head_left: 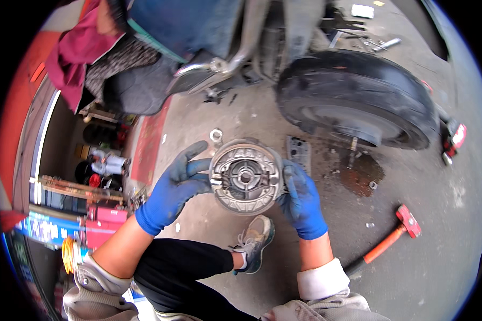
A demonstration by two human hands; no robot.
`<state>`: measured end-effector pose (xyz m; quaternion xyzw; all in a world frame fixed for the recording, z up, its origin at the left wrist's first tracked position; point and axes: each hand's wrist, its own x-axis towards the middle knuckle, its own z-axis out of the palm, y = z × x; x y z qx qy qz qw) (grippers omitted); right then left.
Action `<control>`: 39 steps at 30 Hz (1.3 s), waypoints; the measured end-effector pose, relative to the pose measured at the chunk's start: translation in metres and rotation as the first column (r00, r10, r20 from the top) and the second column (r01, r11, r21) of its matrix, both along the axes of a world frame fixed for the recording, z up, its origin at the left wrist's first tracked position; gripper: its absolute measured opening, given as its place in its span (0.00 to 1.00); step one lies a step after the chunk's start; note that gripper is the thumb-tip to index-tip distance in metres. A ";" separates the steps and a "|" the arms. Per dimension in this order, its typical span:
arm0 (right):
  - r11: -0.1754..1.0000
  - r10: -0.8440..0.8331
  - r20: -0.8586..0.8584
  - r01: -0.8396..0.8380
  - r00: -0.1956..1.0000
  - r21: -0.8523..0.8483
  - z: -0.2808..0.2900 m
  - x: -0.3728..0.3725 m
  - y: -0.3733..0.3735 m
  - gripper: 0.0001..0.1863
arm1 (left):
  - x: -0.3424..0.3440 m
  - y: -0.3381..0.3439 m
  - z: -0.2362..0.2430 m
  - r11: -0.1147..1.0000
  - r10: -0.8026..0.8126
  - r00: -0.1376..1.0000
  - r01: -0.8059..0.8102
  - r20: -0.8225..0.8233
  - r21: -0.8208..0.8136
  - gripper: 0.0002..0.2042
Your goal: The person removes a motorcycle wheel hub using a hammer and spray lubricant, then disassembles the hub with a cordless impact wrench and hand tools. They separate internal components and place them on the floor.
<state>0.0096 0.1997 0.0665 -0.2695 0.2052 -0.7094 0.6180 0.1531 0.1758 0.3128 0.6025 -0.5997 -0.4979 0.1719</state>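
Note:
Between my two gloved hands is a round metal drum brake assembly [245,201], its brake shoes and springs facing me. My left hand [181,182], in a blue work glove with a darkened palm, grips its left edge, with the index finger raised off it. On the opposite edge, my right hand [302,200] in a matching glove presses its fingers against the rim. Just past the drum, a metal ring [216,135] lies on the ground. A flat dark metal plate [299,155] rests a little beyond my right hand.
A wheel with a black tyre [353,96] lies tilted at the far right beside a vehicle's underside. A red-headed hammer [407,222] is on the concrete to my right. Beyond it sits a red power tool [454,140]. Several wrenches [383,45] lie farther off, near an oily stain [361,174].

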 end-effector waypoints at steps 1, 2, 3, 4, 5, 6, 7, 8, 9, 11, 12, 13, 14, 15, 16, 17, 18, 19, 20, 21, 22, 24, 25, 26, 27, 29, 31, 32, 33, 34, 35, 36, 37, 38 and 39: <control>0.999 -0.024 0.002 0.024 1.000 -0.034 0.003 0.002 -0.001 0.19 | -0.004 0.003 0.005 0.999 0.045 0.999 -0.045 0.011 0.015 0.35; 0.998 0.068 0.215 -0.065 0.974 -0.022 0.011 0.003 -0.003 0.18 | -0.003 0.004 0.008 1.000 0.005 0.999 -0.004 0.047 -0.008 0.30; 0.986 0.161 0.423 -0.168 0.892 -0.021 0.018 0.009 -0.004 0.18 | 0.004 0.010 0.010 0.998 0.059 0.998 -0.059 -0.003 -0.016 0.30; 0.983 0.181 0.378 -0.181 0.908 -0.037 0.022 0.018 -0.004 0.18 | 0.013 0.018 0.013 0.993 0.113 0.992 -0.115 -0.059 -0.022 0.29; 0.984 0.178 0.283 -0.178 0.942 -0.028 0.029 0.025 -0.002 0.18 | 0.022 0.024 0.016 0.986 0.159 0.980 -0.163 -0.118 -0.026 0.28; 0.984 0.176 0.192 -0.175 0.965 -0.022 0.037 0.033 0.003 0.19 | 0.032 0.031 0.022 0.980 0.193 0.976 -0.196 -0.105 -0.024 0.28; 0.987 0.163 0.096 -0.162 0.982 -0.018 0.041 0.040 0.006 0.19 | 0.041 0.036 0.025 0.975 0.219 0.971 -0.222 -0.096 -0.022 0.28; 0.979 0.201 0.185 -0.195 0.962 -0.050 0.042 0.049 0.009 0.19 | 0.050 0.040 0.027 0.970 0.238 0.967 -0.241 -0.091 -0.017 0.27; 0.973 0.228 0.270 -0.214 0.936 -0.082 0.043 0.059 0.010 0.19 | 0.058 0.041 0.029 0.969 0.246 0.965 -0.248 -0.087 -0.012 0.27; 0.964 0.267 0.382 -0.247 0.885 -0.100 0.046 0.075 0.015 0.20 | 0.083 0.043 0.019 0.967 0.255 0.947 -0.254 -0.196 0.030 0.27; 0.962 0.271 0.404 -0.260 0.874 -0.083 0.049 0.082 0.018 0.20 | 0.096 0.040 0.009 0.964 0.265 0.926 -0.256 -0.270 0.070 0.27; 0.961 0.268 0.423 -0.269 0.866 -0.058 0.052 0.089 0.020 0.20 | 0.106 0.038 -0.001 0.961 0.276 0.897 -0.250 -0.346 0.118 0.28; 0.952 0.293 0.524 -0.293 0.800 -0.086 0.058 0.096 0.022 0.23 | 0.114 0.037 -0.012 0.967 0.252 0.881 -0.212 -0.402 0.143 0.30; 0.953 0.287 0.488 -0.299 0.825 -0.054 0.060 0.104 0.025 0.24 | 0.117 0.033 -0.025 0.961 0.273 0.838 -0.213 -0.472 0.179 0.31; 0.948 0.291 0.461 -0.316 0.838 -0.023 0.065 0.114 0.030 0.25 | 0.116 0.032 -0.030 0.950 0.308 0.792 -0.226 -0.527 0.215 0.33; 0.944 0.294 0.434 -0.330 0.851 0.009 0.067 0.124 0.034 0.26 | 0.121 0.030 -0.034 0.938 0.342 0.741 -0.235 -0.578 0.254 0.35; 0.957 0.271 0.267 -0.289 0.925 0.029 0.060 0.129 0.034 0.27 | 0.140 0.020 -0.054 0.933 0.347 0.671 -0.179 -0.655 0.311 0.36; 0.943 0.329 0.115 -0.332 0.937 0.007 0.056 0.139 0.034 0.28 | 0.158 0.020 -0.059 0.954 0.287 0.674 -0.140 -0.680 0.264 0.32; 0.926 0.378 -0.040 -0.378 0.925 -0.006 0.052 0.147 0.034 0.29 | 0.175 0.019 -0.065 0.971 0.227 0.674 -0.104 -0.703 0.214 0.28; 0.905 0.416 -0.204 -0.425 0.886 0.002 0.047 0.153 0.038 0.29 | 0.194 0.019 -0.072 0.984 0.168 0.662 -0.064 -0.730 0.168 0.25; 0.902 0.407 -0.300 -0.432 0.863 -0.018 0.027 0.161 0.042 0.29 | 0.214 0.017 -0.088 0.993 0.110 0.807 -0.067 -0.580 0.096 0.29; 0.893 0.372 -0.580 -0.449 0.725 0.011 -0.019 0.128 0.036 0.28 | 0.228 0.011 -0.119 0.987 0.150 0.731 -0.074 -0.665 0.142 0.31; 0.882 0.364 -0.690 -0.470 0.626 0.039 -0.028 0.108 0.038 0.28 | 0.230 0.011 -0.135 0.980 0.188 0.693 -0.085 -0.696 0.180 0.32; 0.915 0.393 -0.530 -0.375 0.751 0.148 -0.008 0.108 0.036 0.27 | 0.241 0.011 -0.148 0.965 0.241 0.656 -0.081 -0.715 0.251 0.32; 0.922 0.367 -0.355 -0.284 0.860 0.265 0.021 0.117 0.027 0.27 | 0.255 0.016 -0.158 0.969 0.201 0.709 -0.044 -0.676 0.242 0.32; 0.910 0.394 -0.473 -0.262 0.788 0.322 0.038 0.131 0.025 0.26 | 0.269 0.027 -0.174 0.969 0.103 0.796 0.055 -0.596 0.241 0.31; 0.851 0.526 -0.660 -0.313 0.537 0.422 0.051 0.145 0.021 0.26 | 0.277 0.029 -0.187 0.969 -0.159 0.874 0.227 -0.459 0.098 0.32; 0.806 0.592 -0.665 -0.326 0.455 0.495 0.049 0.153 0.023 0.27 | 0.278 0.031 -0.189 0.960 -0.246 0.866 0.281 -0.435 0.018 0.32; 0.760 0.650 -0.666 -0.326 0.366 0.562 0.049 0.157 0.025 0.28 | 0.275 0.029 -0.189 0.937 -0.340 0.849 0.341 -0.405 -0.072 0.32; 0.709 0.704 -0.609 -0.311 0.366 0.633 0.048 0.165 0.026 0.28 | 0.279 0.026 -0.190 0.944 -0.322 0.864 0.322 -0.386 -0.067 0.33; 0.652 0.753 -0.546 -0.297 0.368 0.698 0.045 0.172 0.028 0.29 | 0.281 0.027 -0.199 0.966 -0.250 0.860 0.250 -0.445 -0.061 0.34; 0.672 0.725 -0.553 -0.247 0.410 0.698 0.032 0.175 0.037 0.31 | 0.285 0.027 -0.207 0.983 -0.178 0.851 0.177 -0.493 -0.050 0.34; 0.727 0.675 -0.615 -0.220 0.408 0.651 0.023 0.185 0.043 0.32 | 0.289 0.028 -0.213 0.995 -0.099 0.841 0.100 -0.531 -0.028 0.35; 0.776 0.621 -0.673 -0.195 0.403 0.599 0.014 0.195 0.048 0.32 | 0.292 0.034 -0.215 0.999 -0.012 0.820 0.034 -0.573 0.028 0.36; 0.822 0.562 -0.725 -0.171 0.397 0.544 0.004 0.203 0.055 0.33 | 0.294 0.041 -0.220 0.999 -0.048 0.839 0.030 -0.543 -0.041 0.36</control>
